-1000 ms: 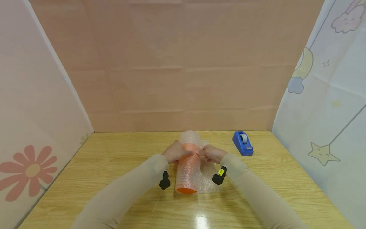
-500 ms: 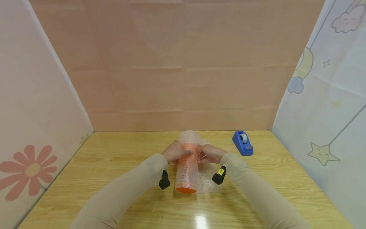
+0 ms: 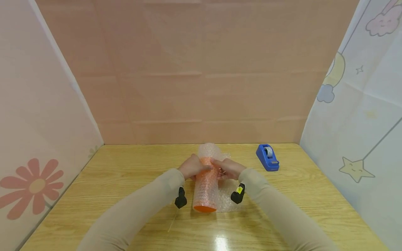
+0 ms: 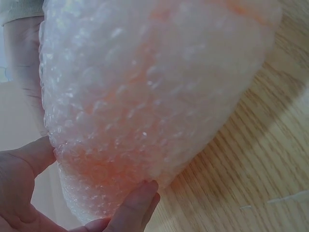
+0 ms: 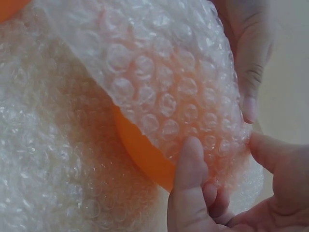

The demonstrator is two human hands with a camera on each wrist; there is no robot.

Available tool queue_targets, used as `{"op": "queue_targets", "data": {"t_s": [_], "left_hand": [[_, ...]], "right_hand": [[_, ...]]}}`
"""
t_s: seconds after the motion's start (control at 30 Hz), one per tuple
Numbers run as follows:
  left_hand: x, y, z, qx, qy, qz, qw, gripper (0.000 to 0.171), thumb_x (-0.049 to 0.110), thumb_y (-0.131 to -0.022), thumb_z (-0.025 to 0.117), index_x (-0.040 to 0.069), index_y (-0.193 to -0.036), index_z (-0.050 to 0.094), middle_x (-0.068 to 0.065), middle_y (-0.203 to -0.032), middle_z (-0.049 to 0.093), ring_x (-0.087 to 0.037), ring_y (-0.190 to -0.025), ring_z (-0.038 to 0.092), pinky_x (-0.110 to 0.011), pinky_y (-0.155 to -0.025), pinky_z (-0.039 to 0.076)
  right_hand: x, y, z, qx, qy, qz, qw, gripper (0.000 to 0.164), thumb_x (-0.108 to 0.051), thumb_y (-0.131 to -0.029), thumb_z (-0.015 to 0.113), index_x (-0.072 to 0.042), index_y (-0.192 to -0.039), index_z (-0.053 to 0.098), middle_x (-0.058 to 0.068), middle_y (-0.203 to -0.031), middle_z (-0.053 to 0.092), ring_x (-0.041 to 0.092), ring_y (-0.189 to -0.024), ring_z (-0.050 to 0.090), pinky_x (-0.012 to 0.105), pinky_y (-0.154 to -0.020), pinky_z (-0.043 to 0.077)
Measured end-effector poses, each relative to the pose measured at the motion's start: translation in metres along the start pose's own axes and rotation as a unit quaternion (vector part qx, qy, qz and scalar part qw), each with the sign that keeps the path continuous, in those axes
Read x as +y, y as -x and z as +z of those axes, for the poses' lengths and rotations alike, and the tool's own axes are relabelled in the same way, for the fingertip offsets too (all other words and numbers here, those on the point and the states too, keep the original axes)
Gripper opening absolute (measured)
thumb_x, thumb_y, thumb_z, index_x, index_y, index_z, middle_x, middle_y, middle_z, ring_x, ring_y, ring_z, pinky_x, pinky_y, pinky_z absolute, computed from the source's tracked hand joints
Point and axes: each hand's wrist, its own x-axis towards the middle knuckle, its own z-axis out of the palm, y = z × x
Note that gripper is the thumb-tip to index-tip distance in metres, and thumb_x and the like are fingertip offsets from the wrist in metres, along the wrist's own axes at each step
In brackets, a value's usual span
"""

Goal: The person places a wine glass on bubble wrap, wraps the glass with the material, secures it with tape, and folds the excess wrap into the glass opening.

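Right hand (image 5: 227, 193) fingers (image 5: 190, 169) pinch the loose edge of the bubble wrap (image 5: 159, 87) over the orange cylinder (image 3: 205, 190), lying mid-table (image 3: 125, 181); left hand (image 3: 192, 166) grips its far end. Wrapping looks mid-way; next move likely calls for pulling the flap taut. Only the right wrist view shows bare orange under the flap; only the head view shows the blue tape dispenser (image 3: 267, 157).

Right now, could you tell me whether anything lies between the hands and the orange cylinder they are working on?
Yes: bubble wrap covers the orange cylinder. The left hand grips the wrapped side, and the right hand pinches a loose flap of wrap, so both touch wrap, not the cylinder. The blue tape dispenser stands apart on the table.
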Motion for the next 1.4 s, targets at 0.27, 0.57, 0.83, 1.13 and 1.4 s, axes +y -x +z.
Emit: {"op": "queue_targets", "data": {"t_s": [0.27,0.57,0.83,1.13,1.4], "left_hand": [[-0.001,0.004,0.0,0.0,0.016,0.005,0.9999,0.073,0.039,-0.084,0.073,-0.01,-0.127,0.041,-0.018,-0.112,0.052,-0.022,-0.076,0.058,-0.038,-0.062,0.057],[-0.016,-0.002,-0.015,-0.083,0.149,-0.034,0.9848,0.056,0.034,-0.092,0.061,-0.004,-0.13,0.045,-0.019,-0.123,0.054,-0.027,-0.088,0.065,-0.038,-0.074,0.059],[-0.023,-0.005,-0.016,-0.085,0.18,-0.047,0.9788,0.067,0.033,-0.088,0.069,-0.007,-0.132,0.037,-0.02,-0.119,0.054,-0.022,-0.083,0.065,-0.035,-0.075,0.059],[-0.022,-0.007,-0.014,-0.086,0.162,-0.075,0.9802,0.07,0.036,-0.087,0.069,-0.005,-0.133,0.036,-0.018,-0.111,0.057,-0.027,-0.087,0.064,-0.04,-0.079,0.058],[-0.021,-0.009,-0.012,-0.093,0.18,-0.088,0.9752,0.084,0.032,-0.088,0.069,-0.006,-0.146,0.021,-0.018,-0.108,0.058,-0.023,-0.081,0.064,-0.034,-0.069,0.059]], "right_hand": [[-0.003,0.002,-0.002,-0.008,0.003,0.008,1.0,0.041,-0.038,-0.1,0.051,-0.007,-0.074,0.053,0.002,-0.07,0.052,0.009,-0.06,0.056,0.021,-0.062,0.054],[-0.003,0.002,-0.002,-0.006,-0.018,0.021,1.0,0.032,-0.032,-0.101,0.049,-0.001,-0.091,0.052,0.005,-0.076,0.05,0.011,-0.062,0.057,0.021,-0.061,0.055],[-0.006,0.003,-0.004,-0.008,-0.022,0.028,0.999,0.031,-0.03,-0.101,0.05,0.0,-0.095,0.05,0.007,-0.08,0.048,0.014,-0.066,0.056,0.023,-0.065,0.056],[-0.008,0.004,-0.002,0.002,-0.017,0.034,0.999,0.031,-0.029,-0.101,0.049,0.002,-0.1,0.049,0.009,-0.083,0.048,0.016,-0.069,0.056,0.025,-0.066,0.057],[-0.008,0.007,-0.006,-0.023,-0.008,0.033,0.999,0.055,-0.052,-0.095,0.052,0.002,-0.109,0.049,0.008,-0.093,0.048,0.017,-0.079,0.057,0.028,-0.076,0.057]]}}
